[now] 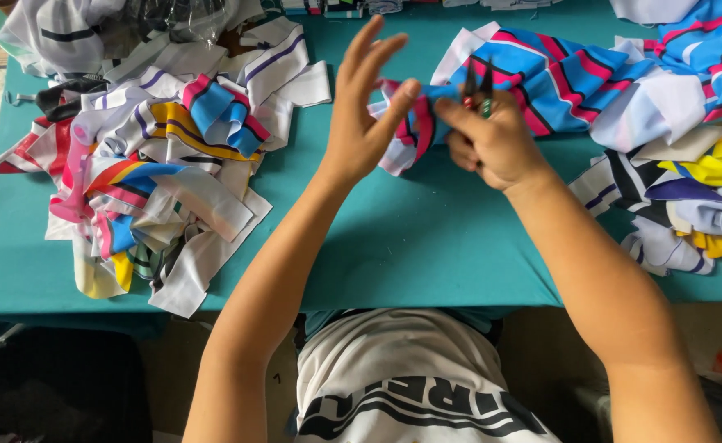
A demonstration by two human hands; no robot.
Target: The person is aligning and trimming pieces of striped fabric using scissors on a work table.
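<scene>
Here, a teal table (426,246) spreads under everything. At ten o'clock lies a heap of striped fabric scraps (156,164); at two o'clock, a pile of blue, pink and white pieces (672,90). Near twelve, the left hand (361,115) pinches a striped fabric piece (414,123) with thumb and forefinger, other fingers spread. The right hand (492,143) grips that piece and small snips (477,86), clenched.

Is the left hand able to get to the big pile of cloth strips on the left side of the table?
Probably yes. The left hand is busy pinching the striped cloth with the right hand, but only bare teal table lies between it and the pile.
</scene>
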